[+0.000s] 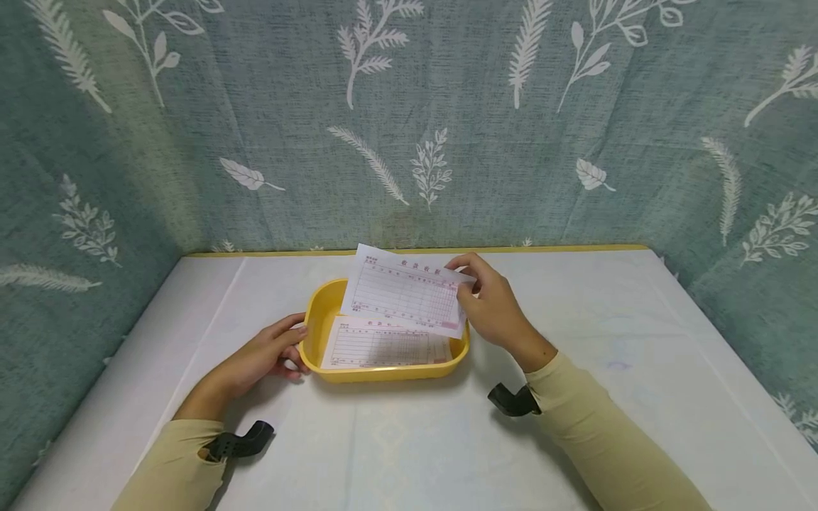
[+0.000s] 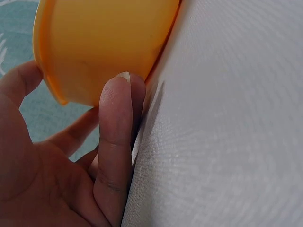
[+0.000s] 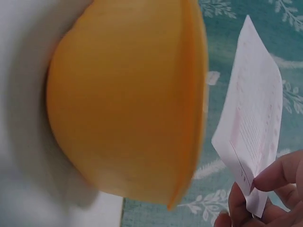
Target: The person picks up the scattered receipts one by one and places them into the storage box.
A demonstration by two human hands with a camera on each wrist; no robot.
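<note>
A yellow plastic basin (image 1: 390,373) stands on the table, with a printed receipt slip (image 1: 377,348) lying inside it. Above its back right part, my right hand (image 1: 492,301) pinches another receipt slip (image 1: 402,287) by the right end, thumb in front and fingers behind. This slip tilts and covers part of the one below; in the right wrist view the raised slip (image 3: 255,109) bends slightly. At the basin's left end, my left hand (image 1: 271,351) touches the outside. The left wrist view shows its fingers (image 2: 116,113) loosely spread against the basin's rim and outer wall (image 2: 109,42).
The white cloth-covered table (image 1: 383,440) runs back to a green leaf-patterned curtain (image 1: 287,106), with a yellow strip (image 1: 575,248) along the far edge. Black wrist mounts (image 1: 239,443) stick out from both sleeves.
</note>
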